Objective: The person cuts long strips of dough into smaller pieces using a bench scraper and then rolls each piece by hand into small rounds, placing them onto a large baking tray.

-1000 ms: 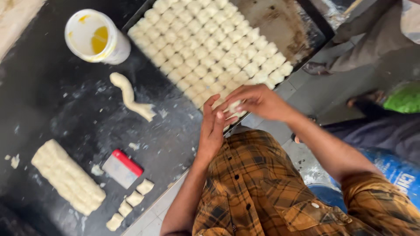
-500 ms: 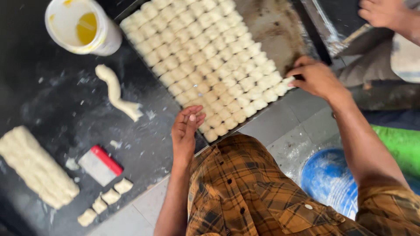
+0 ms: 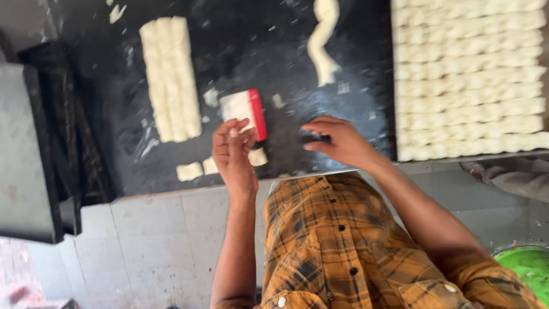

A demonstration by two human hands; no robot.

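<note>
On the dark floury counter (image 3: 240, 51), the left hand (image 3: 234, 154) has come back from the tray of dough rows (image 3: 469, 80); its fingers, loosely open, now touch the red-edged white scraper (image 3: 245, 111). The right hand (image 3: 337, 143) hovers open beside it.

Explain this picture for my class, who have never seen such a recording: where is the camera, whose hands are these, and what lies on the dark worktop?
The camera sits on a person's head and looks down, so you see their own checked shirt and two bare hands. The left hand reaches to a white scraper with a red edge; whether it grips it is unclear. The right hand hovers flat over the black worktop, holding nothing. On the worktop lie a scored slab of dough, small cut pieces and a twisted strip. A tray of dough rows sits to the right.
</note>
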